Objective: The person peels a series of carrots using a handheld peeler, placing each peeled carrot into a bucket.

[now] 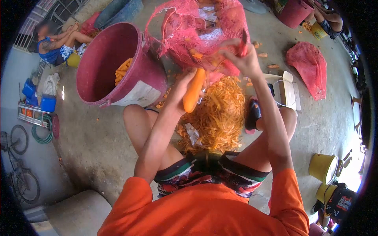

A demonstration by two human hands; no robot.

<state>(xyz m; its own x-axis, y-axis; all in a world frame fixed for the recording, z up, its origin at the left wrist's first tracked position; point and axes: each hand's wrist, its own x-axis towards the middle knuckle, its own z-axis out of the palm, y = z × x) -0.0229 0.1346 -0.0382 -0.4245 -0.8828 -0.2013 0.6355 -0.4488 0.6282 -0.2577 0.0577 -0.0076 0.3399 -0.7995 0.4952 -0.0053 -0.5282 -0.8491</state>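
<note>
My left hand (pixel 182 87) is wrapped round a peeled orange carrot (pixel 194 91), which tilts toward me. To its right and a little higher, my right hand (pixel 247 62) grips a red peeler (pixel 243 48) with a dark end; its blade is too blurred to make out. The peeler is apart from the carrot. Below both hands, between my legs, lies a big heap of orange peelings (pixel 224 112). Just beyond my hands stands a pink mesh sack (pixel 185 35) holding carrots and scraps of paper.
A large pink tub (pixel 151 74) at left holds peeled carrots (pixel 123 71). Loose carrots (pixel 262 55) lie right of the sack. Another pink sack (pixel 309 65), a white box (pixel 286 88) and a yellow bucket (pixel 323 167) stand at right. People sit at far left and far right.
</note>
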